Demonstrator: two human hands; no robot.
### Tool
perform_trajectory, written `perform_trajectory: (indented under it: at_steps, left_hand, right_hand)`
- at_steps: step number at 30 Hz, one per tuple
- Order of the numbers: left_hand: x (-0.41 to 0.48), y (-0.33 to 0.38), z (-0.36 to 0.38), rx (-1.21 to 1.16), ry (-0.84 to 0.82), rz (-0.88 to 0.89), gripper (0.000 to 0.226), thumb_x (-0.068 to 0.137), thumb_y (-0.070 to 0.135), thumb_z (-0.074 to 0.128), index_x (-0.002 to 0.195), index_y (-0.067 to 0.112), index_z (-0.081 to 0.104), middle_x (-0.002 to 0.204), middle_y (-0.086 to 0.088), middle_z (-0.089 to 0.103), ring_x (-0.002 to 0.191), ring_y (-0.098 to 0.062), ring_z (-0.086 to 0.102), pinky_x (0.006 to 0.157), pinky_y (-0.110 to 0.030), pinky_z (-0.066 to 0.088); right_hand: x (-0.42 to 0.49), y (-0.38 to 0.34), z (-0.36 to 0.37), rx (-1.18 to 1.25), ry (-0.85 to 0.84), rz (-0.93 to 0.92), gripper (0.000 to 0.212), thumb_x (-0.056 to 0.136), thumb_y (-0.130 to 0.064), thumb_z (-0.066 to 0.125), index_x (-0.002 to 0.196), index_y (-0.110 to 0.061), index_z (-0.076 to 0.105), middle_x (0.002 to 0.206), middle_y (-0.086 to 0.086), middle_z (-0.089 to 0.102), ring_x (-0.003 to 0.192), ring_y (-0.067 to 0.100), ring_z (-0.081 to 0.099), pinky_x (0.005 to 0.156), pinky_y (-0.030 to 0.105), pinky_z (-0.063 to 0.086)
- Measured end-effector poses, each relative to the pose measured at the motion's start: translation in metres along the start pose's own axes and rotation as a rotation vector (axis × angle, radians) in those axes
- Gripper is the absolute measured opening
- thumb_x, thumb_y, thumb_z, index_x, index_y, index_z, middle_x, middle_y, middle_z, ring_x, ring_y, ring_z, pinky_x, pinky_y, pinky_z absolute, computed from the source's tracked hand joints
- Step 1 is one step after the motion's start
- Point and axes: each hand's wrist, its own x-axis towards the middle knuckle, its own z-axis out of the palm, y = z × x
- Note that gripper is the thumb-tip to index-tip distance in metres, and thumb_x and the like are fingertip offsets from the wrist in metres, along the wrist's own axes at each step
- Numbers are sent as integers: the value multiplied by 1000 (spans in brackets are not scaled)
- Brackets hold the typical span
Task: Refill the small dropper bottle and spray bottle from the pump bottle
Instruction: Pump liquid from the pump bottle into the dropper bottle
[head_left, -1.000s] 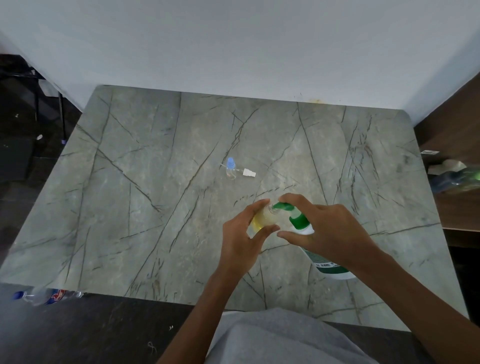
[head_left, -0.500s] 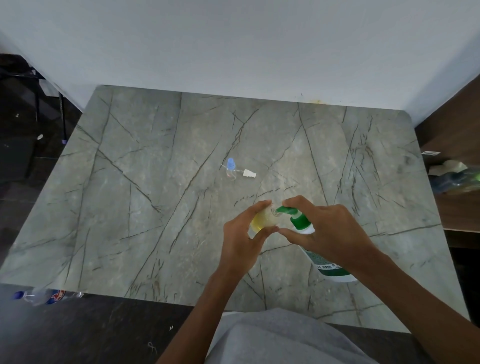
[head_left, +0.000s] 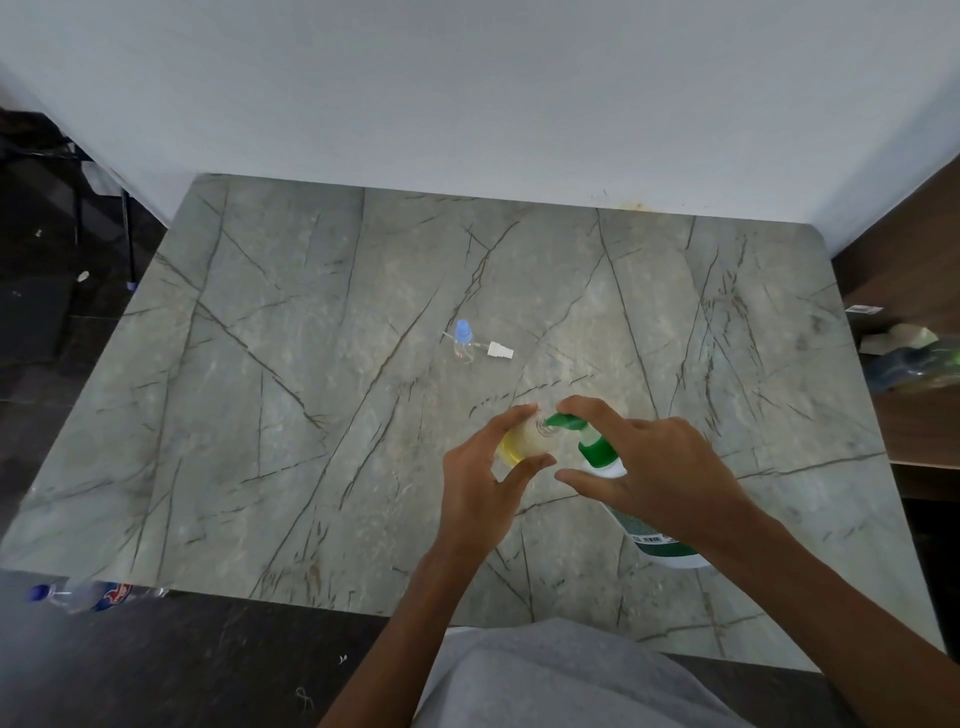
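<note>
Low at the left edge of the view, a plastic water bottle (head_left: 88, 595) with a blue cap lies on the dark floor, well apart from the person's fingers and below the near edge of the marble table (head_left: 270, 415). Further right, beyond the fingertips of both hands, a small clear bottle (head_left: 462, 340) with a blue cap rests on the table, and just beside it on its right lies a small white nozzle piece (head_left: 500, 351); neither is touched. Nearer the person, the left hand (head_left: 480, 491) is closed around a small yellowish bottle (head_left: 524, 441), its forefinger curved over the far side and its thumb pressed on the near side, so the fingers are clamped on it. The open neck of this bottle sits directly under the green spout of the pump bottle (head_left: 602, 457), touching or almost touching it; which cannot be told. The right hand (head_left: 660, 475) wraps the pump bottle, forefinger laid along the top of the green pump head and thumb stretched forward below it, the remaining fingers hidden behind the body. That bottle leans, its base toward the person's right. At the far right, beyond the table, some wrapped items (head_left: 914, 358) lie on a brown wooden surface (head_left: 919, 431).
</note>
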Motion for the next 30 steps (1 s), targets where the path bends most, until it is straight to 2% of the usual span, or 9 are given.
perform_trajectory:
  at_steps: [11,16,20,24,27,30]
  left_hand:
    - [2,1,5,-2,-10,6,49,80,26,78,125,31,58,120,13,65,107,0,63,86,-27,57]
    - [2,-1,3,-2,-1,-2,49,79,30,78,124,30,59,116,12,67,103,-4,65,82,-31,58]
    - [3,1,1,4,4,-5,49,79,37,75,124,36,56,115,25,61,103,0,64,83,-31,58]
    - [4,2,1,1,10,-15,49,79,34,78,123,36,57,115,22,63,103,1,63,82,-30,58]
    - [4,2,1,2,11,-20,50,78,31,79,122,38,56,115,25,61,104,2,63,82,-27,58]
    - [5,3,1,7,13,-15,51,78,29,79,123,37,57,116,26,60,104,4,62,83,-23,57]
  right_hand:
    - [3,5,3,124,101,3,59,74,-74,38,116,-34,40,86,-4,72,61,10,65,60,24,56]
    - [8,6,0,11,52,-42,60,75,-73,39,120,-34,35,77,-8,69,50,3,52,54,21,54]
    - [4,6,3,8,3,-4,68,73,-77,36,128,-38,26,85,-8,70,56,7,58,61,25,56]
    - [4,4,4,38,27,19,65,73,-74,40,126,-38,27,84,-8,70,55,1,49,62,27,56]
    - [5,2,4,61,52,31,62,74,-70,44,125,-36,30,86,-7,71,52,2,51,60,25,56]
    - [5,2,5,82,70,36,61,74,-71,40,122,-36,33,85,-6,71,53,6,58,57,23,55]
